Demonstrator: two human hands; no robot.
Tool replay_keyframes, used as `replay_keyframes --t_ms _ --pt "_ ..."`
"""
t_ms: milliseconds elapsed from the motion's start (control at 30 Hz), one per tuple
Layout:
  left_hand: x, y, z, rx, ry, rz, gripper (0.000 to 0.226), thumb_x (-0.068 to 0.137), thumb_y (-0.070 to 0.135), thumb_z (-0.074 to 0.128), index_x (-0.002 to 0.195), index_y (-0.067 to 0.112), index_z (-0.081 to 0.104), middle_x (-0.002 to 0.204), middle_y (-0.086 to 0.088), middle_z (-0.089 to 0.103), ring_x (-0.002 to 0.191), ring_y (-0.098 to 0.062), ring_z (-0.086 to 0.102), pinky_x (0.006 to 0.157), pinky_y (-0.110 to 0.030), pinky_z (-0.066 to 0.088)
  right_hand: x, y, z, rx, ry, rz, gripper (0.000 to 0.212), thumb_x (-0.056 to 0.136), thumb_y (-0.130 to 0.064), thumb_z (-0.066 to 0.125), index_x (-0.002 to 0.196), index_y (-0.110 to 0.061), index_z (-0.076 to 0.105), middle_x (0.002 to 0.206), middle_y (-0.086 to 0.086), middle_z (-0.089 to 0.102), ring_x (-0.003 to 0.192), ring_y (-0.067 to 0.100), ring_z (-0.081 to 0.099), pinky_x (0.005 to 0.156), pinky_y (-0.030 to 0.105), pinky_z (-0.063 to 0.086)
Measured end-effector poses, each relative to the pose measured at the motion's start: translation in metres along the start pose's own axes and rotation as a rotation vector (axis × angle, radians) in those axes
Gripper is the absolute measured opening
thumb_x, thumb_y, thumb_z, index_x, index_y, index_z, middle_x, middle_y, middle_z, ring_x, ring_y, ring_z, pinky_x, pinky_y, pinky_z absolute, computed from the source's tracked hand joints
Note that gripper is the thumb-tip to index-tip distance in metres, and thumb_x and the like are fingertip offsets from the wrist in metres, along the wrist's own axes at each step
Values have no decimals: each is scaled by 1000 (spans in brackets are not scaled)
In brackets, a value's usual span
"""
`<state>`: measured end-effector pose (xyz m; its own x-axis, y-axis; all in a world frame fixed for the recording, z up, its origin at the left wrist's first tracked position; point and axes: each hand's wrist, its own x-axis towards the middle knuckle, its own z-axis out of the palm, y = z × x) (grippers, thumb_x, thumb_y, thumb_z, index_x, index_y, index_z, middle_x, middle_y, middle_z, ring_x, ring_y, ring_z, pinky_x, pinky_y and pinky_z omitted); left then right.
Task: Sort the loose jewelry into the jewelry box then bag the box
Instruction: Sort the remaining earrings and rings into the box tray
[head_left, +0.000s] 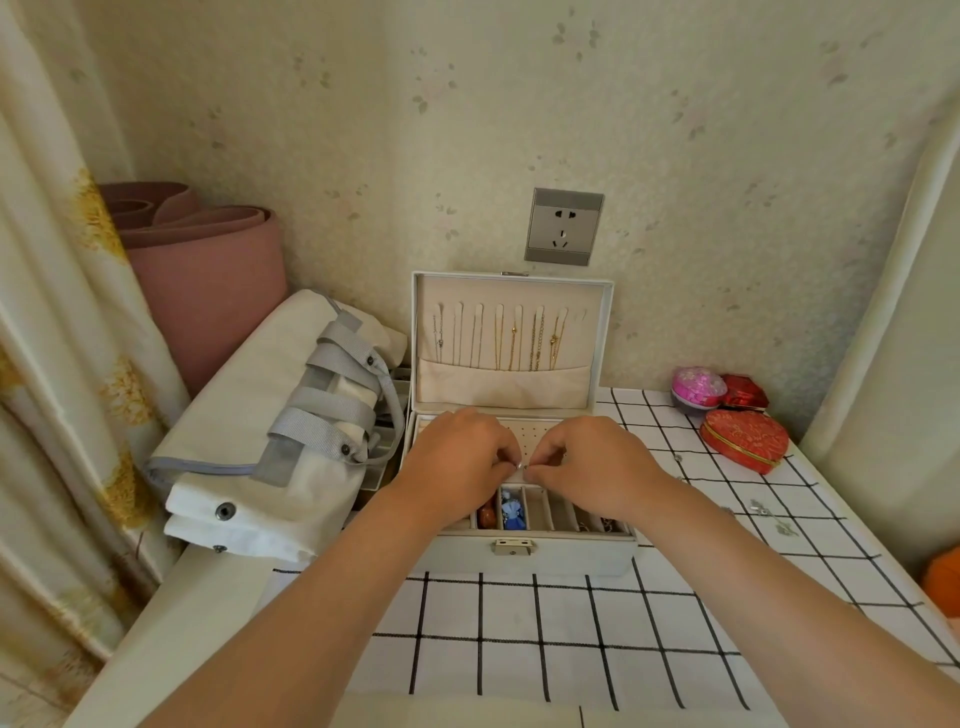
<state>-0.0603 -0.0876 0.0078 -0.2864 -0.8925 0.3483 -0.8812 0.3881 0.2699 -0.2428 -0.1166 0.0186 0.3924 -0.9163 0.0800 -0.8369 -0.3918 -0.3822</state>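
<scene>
Over the open jewelry box (571, 555) at the back of the checked worktop (519, 616), my left hand (457, 457) and right hand (597, 462) meet, each grip curled tight, fingertips pinching a tiny silvery piece (524, 466) above the earring panel (535, 435). Loose jewelry (763, 508) lies right of the box; the canvas bag (260, 415) sits just left.

A white canvas bag with grey straps (244, 395) blocks the open white jewelry box (571, 556) on its left side; the black-checked white cloth (670, 431) on its right gives room.
</scene>
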Motion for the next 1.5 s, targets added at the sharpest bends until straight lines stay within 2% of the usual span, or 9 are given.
replay_keyframes --t_ms 167,333,433,600,767,1033,1133,1400,1500 --pt "2 1 0 31 -14 -2 17 91 30 62 104 32 74 100 12 71 98 -9 56 84 -25 43 0 -1 3 -23 -6 10 16 83 -50 70 85 -34 69 81 -18 65 78 0 60 67 25 50" --pt "7 12 0 41 18 14 22 93 33 59 111 29 70 105 10 67 102 -12 55 88 -31 44 -3 11 -11 174 -49 16 12 84 -46 70 90 -36 72 89 -17 68 85 0 62 79 26 53" --pt "12 26 2 32 8 35 24 94 35 57 116 30 66 107 12 65 102 -11 54 89 -32 45 -9 31 -25 259 29 17 8 89 -40 67 91 -35 74 91 -17 70 90 -1 63 84 26 51" --pt "20 55 7 -31 -10 40 23 96 32 55 117 30 66 108 14 64 102 -7 53 88 -28 46 -29 85 -45 231 131 68 11 94 -29 65 97 -31 75 95 -19 70 94 -3 62 82 22 47" --pt "36 96 27 -99 -30 57 21 95 31 56 114 31 66 107 15 65 100 -6 53 87 -26 47 -53 129 -50 152 109 125 16 91 -22 68 98 -35 73 95 -19 67 94 1 62 85 26 50" --pt "81 146 80 43 -330 34 28 94 20 56 121 24 64 119 2 63 112 -19 56 94 -38 49 -71 166 -44 21 8 125 22 92 -20 66 108 -32 74 109 -15 69 102 9 63 91 33 53" --pt "91 148 94 87 -432 -26 31 94 20 58 124 24 63 124 0 61 115 -21 56 96 -36 49 -70 170 -40 -6 -30 77 19 91 -20 68 101 -33 76 99 -17 67 97 7 63 84 29 53" --pt "97 150 106 76 -441 -96 17 88 31 61 96 26 75 96 1 70 90 -21 64 81 -34 54 -55 173 -34 -10 -82 54 20 87 -17 68 93 -34 76 98 -15 70 91 9 64 80 29 53" --pt "100 151 106 87 -433 -109 15 88 32 62 91 24 75 93 0 69 89 -22 64 78 -32 53 -50 174 -35 -18 -87 75 17 85 -18 70 93 -33 74 95 -15 67 91 10 63 78 29 53"
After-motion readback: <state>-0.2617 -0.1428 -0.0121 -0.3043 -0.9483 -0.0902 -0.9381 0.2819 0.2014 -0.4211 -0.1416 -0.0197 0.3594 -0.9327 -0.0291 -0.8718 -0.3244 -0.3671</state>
